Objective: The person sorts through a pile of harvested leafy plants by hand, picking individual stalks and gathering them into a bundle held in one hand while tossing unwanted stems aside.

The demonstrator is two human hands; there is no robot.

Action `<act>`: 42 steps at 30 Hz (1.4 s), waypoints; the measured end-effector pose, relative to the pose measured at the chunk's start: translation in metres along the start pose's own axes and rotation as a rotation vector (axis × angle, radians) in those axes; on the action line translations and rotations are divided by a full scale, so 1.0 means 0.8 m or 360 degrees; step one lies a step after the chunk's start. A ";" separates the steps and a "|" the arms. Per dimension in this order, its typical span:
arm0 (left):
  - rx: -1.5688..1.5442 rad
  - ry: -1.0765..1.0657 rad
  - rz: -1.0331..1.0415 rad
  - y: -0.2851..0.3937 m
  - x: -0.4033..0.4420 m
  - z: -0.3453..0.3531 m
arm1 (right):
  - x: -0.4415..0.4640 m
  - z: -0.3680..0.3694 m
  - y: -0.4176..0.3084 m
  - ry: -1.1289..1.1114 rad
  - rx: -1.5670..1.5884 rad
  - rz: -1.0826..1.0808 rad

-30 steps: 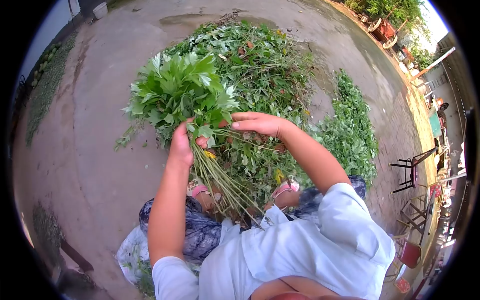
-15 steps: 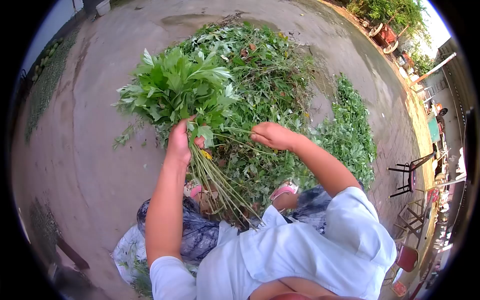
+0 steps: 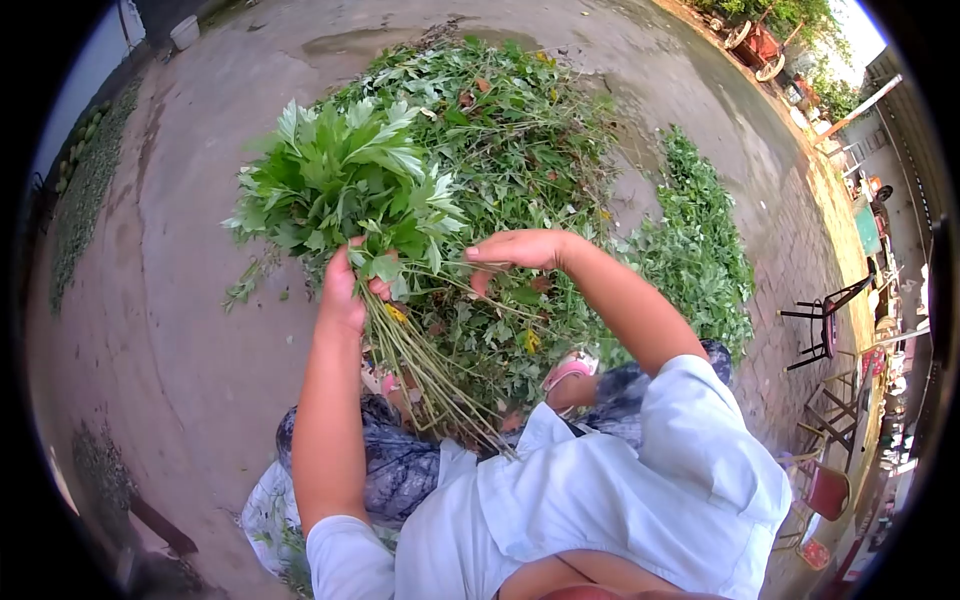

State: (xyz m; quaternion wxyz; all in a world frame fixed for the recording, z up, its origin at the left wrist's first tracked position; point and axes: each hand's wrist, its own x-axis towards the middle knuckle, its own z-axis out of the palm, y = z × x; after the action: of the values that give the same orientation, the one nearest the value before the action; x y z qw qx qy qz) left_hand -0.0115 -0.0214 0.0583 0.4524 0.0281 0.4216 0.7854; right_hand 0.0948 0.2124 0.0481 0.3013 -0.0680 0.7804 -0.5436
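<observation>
My left hand [image 3: 349, 290] is wrapped round a thick bunch of leafy green stems [image 3: 345, 190]. The leaves fan out above my fist, and the long bare stalks [image 3: 425, 370] trail down toward my lap. Just right of the bunch is my right hand [image 3: 515, 252], its thumb dropped away from the fingers. Thin stems pass close under those fingers; I see none gripped. Beneath both hands spreads a large heap of cut greenery [image 3: 500, 130], with some brown and yellow leaves in it.
A second, narrower pile of greens [image 3: 695, 230] lies to the right. On that side stand a dark chair [image 3: 825, 318] and a red-seated chair [image 3: 828, 492]. A white sack [image 3: 268, 510] lies by my left leg. A white bucket [image 3: 185, 32] stands far left.
My right hand has moved left toward the bunch, and its pinch on a thin stem has opened. My left hand keeps its hold and has shifted slightly left.
</observation>
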 end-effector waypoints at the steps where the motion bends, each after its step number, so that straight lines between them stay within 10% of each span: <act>1: 0.0003 0.0002 0.0004 0.000 0.000 0.001 | 0.005 0.004 0.007 -0.0011 0.0258 0.0098; 11: 0.0011 -0.0027 0.0023 0.004 -0.002 -0.009 | -0.007 0.008 0.014 0.0198 -0.0248 -0.0285; 18: 0.0128 0.0076 0.0002 -0.002 -0.004 0.001 | -0.060 -0.015 0.049 0.0022 -0.0134 0.0161; 21: 0.0082 0.0122 0.0010 0.004 -0.007 0.004 | -0.071 -0.007 0.035 0.0352 0.0215 0.0013; 26: -0.0009 0.0065 0.0081 -0.003 0.003 -0.011 | -0.071 -0.001 0.038 0.1881 0.0196 -0.0406; 31: -0.0057 0.0030 0.0093 -0.002 0.003 -0.014 | -0.066 0.064 0.006 0.1624 -0.1104 0.0037; 38: -0.0099 -0.0014 0.0086 0.000 0.002 -0.008 | 0.003 0.078 0.054 0.1678 -0.0698 0.0101; 42: -0.0144 -0.0044 0.0104 0.002 0.000 -0.018 | -0.036 0.044 0.121 0.1445 -0.1260 0.1098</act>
State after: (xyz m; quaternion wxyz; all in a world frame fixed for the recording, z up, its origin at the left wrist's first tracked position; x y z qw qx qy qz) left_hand -0.0190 -0.0305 0.0503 0.4331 0.0322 0.3782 0.8175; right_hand 0.1585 0.2348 -0.0344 0.0532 0.3133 0.9459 -0.0658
